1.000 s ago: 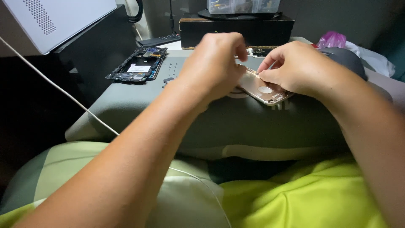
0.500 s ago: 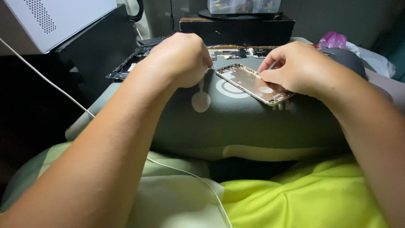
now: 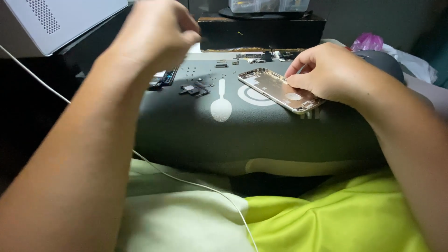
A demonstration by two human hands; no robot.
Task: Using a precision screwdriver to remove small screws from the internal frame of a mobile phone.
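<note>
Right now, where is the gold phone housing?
In the head view, the gold phone housing lies right of centre on the dark cushion, under the right hand, beside the white spoon print.

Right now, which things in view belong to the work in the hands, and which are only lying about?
In the work:
- right hand resting on the gold phone shell
- left hand raised, fingers pinched; what it holds is too small to tell
- small dark parts and screws on the dark cushion

Lying about:
- white cable
- pink bag
- white device
</note>
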